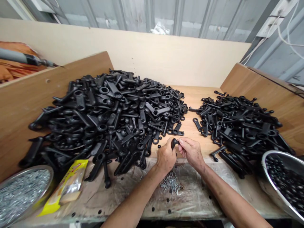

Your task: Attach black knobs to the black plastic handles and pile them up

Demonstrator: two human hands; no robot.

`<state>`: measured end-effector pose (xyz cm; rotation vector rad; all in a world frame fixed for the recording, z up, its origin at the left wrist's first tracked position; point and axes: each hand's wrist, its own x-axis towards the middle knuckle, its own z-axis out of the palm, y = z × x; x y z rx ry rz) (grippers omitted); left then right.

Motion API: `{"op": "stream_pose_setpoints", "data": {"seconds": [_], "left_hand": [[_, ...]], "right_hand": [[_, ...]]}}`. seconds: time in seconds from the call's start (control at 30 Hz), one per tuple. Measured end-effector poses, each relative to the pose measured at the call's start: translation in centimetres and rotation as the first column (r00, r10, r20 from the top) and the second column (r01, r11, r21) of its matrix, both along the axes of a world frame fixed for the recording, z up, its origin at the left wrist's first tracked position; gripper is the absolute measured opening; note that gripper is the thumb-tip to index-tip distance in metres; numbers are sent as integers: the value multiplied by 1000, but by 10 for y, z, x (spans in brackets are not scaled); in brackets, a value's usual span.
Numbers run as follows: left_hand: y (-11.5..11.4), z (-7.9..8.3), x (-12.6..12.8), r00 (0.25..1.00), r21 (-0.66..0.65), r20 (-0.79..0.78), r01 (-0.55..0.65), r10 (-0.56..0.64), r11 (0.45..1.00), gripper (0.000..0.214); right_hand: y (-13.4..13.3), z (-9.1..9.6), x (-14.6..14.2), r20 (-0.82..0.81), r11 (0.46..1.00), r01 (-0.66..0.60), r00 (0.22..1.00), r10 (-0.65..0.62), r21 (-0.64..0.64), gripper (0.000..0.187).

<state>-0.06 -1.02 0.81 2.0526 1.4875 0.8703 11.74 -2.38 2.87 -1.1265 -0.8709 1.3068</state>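
My left hand (166, 155) is closed around a small black plastic handle part (174, 142), whose rounded end sticks up above the fingers. My right hand (192, 151) is pinched at that same end, thumb and fingers pressed together against it; whether a small piece sits between them is hidden. Both hands hover over the front middle of the wooden bench (197, 95). Just below them lies a small heap of silver screws (170, 184) on a plastic sheet.
A big pile of black handles (106, 117) fills the left of the bench, a smaller pile (239, 123) the right. A steel bowl of silver screws (21, 193) stands front left beside a yellow packet (66, 186). A steel bowl of black knobs (285, 183) stands front right. Wooden side boards flank the bench.
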Motion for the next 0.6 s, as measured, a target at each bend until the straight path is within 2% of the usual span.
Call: {"op": "stream_pose_setpoints", "data": {"seconds": [0.07, 0.2, 0.23, 0.33, 0.37, 0.43, 0.53, 0.6], "left_hand": [[1, 2, -2, 994, -3, -102, 32, -32, 999, 28], [4, 4, -3, 976, -26, -208, 58, -62, 998, 30], [4, 4, -3, 973, -36, -223, 54, -61, 998, 30], [7, 1, -2, 968, -62, -245, 43, -57, 997, 28], [7, 0, -2, 969, -66, -239, 46, -60, 997, 28], [7, -2, -1, 976, -61, -212, 42, -54, 997, 27], [7, -4, 0, 994, -34, -104, 36, -39, 999, 29], [8, -3, 0, 995, -6, 21, 97, -97, 995, 39]], "right_hand": [[1, 1, 1, 54, 1000, 20, 998, -19, -21, 22], [4, 4, 2, -123, 982, -75, 991, 54, -171, 25], [5, 4, 2, -126, 980, -75, 991, 52, -182, 25], [4, 0, 1, 48, 994, 36, 998, -31, -106, 22], [4, -1, 0, 110, 995, 68, 992, -60, -72, 22], [3, -2, 0, 163, 998, 54, 986, -47, -39, 23], [6, 5, 4, 130, 996, -80, 988, 85, -43, 24], [8, 17, 11, 137, 989, -144, 980, 142, 10, 22]]}}
